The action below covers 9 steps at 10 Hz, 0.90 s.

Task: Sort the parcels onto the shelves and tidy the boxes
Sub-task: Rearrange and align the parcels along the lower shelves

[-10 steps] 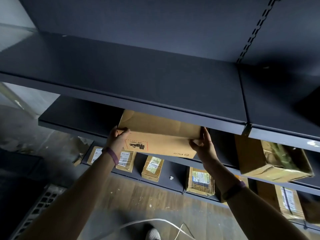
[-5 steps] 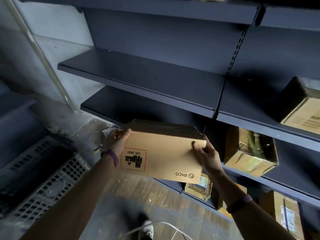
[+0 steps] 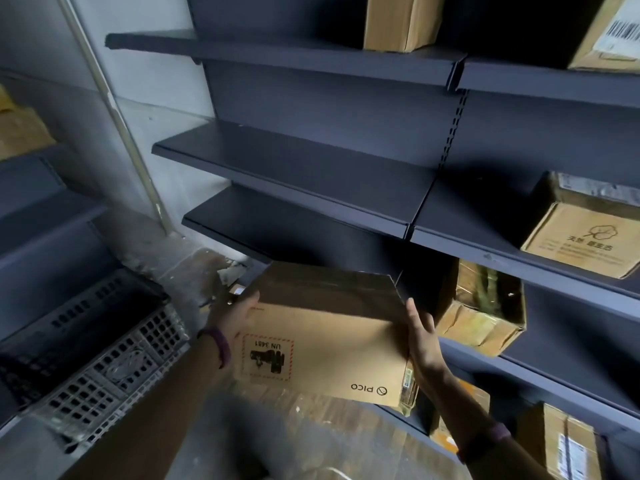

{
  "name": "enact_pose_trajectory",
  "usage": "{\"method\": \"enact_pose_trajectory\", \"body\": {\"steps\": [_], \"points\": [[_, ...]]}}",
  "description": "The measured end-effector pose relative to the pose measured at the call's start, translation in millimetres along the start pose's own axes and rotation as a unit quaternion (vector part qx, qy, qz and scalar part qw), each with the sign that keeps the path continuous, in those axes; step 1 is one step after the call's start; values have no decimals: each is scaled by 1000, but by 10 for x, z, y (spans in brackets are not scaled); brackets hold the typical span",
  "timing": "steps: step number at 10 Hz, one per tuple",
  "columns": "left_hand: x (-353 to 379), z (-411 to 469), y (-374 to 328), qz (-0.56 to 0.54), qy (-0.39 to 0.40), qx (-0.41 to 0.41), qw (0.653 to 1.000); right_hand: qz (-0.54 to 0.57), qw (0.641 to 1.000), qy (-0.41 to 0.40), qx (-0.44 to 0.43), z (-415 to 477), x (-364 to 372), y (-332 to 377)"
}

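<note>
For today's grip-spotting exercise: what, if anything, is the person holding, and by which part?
The PICO cardboard box, by its two short ends: the left hand grips the left end, the right hand presses against the right end.

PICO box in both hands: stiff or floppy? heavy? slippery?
Probably stiff: the PICO box shows flat faces, held only at its ends by the left hand and right hand. Likely light for its size: end grip alone carries it. UN 3481 label suggests gentle handling.
</note>
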<state>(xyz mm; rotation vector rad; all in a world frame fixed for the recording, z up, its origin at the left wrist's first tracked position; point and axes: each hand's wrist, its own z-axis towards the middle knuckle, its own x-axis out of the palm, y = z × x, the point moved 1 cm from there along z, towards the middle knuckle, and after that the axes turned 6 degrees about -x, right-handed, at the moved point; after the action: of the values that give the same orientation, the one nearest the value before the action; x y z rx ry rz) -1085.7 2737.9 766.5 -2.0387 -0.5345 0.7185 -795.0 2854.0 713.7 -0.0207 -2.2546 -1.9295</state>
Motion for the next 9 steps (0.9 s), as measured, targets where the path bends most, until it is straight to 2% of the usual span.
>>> {"method": "enact_pose_trajectory", "body": {"steps": [1, 2, 3, 4, 5, 6, 7, 8, 9], "points": [[-93, -64, 57, 35, 23, -10, 999, 1, 1000, -11, 4, -24, -36, -99], [-138, -66, 206, -34, 87, -53, 994, -11, 999, 27, 15, -29, -45, -141], [-179, 0, 355, -8, 106, 15, 994, -50, 997, 60, -15, 43, -70, -125], [-180, 50, 398, 10, 83, 54, 995, -46, 995, 80, -24, 88, -103, -118], [-171, 3, 376, -41, 57, 37, 997, -48, 994, 96, -32, 59, -113, -141], [-172, 80, 424, -162, 34, -31, 986, -32, 995, 87, -21, 5, -168, -223], [-207, 101, 372, -189, 42, -53, 980, -54, 996, 69, -34, -15, -208, -309], [-182, 35, 273, -188, 112, -59, 974, -85, 993, 59, -54, -42, -202, -344], [-206, 7, 213, -191, 151, -98, 965, -123, 990, 42, -60, -117, -184, -369]]}}
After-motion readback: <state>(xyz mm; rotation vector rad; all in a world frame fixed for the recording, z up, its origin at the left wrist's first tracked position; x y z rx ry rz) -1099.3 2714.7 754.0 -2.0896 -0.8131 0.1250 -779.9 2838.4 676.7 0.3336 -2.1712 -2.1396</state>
